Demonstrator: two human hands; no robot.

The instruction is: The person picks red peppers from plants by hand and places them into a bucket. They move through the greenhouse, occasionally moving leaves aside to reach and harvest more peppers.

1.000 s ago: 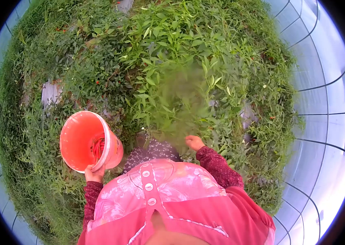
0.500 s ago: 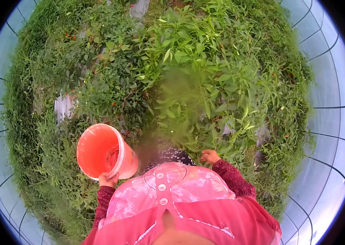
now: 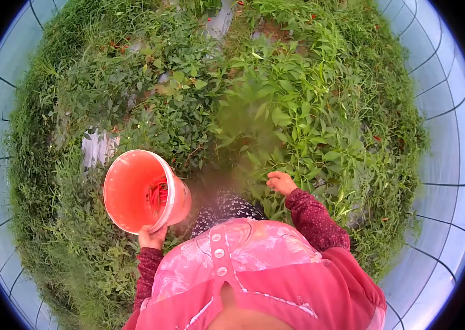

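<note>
Differences first. Half a second before, the right hand [image 3: 281, 182] was close in by the patterned trousers [image 3: 227, 209]; now it had gone out farther from the person's body, over the edge of the green plants [image 3: 309, 121], with the sleeve [image 3: 316, 217] stretched out behind it. The bucket [image 3: 183, 199] sat a little higher in the view, and more of the red peppers [image 3: 157, 195] showed inside.

Counts: one person, two hands, one bucket. Peppers in the bucket: several, overlapping too much to number. White buttons on the pink top [image 3: 276, 247]: three. Pale ground strips clearly seen among the foliage: two, one [image 3: 99, 147] just beyond the bucket, the other [image 3: 219, 22] well ahead.

Bucket position: on the person's left side, above low growth, near the trousers. Its mouth faced the camera and leftward; its long axis ran from the mouth toward the right, the outer wall showing on that side. Could not tell how far it was truly tilted. The peppers lay along the right side of the interior, mostly lengthwise, away from the person.

Left hand [image 3: 152, 236]: clasped on the near rim. Right hand: fingers loosely curled, leaves close by; could not tell whether anything was pinched.
</note>
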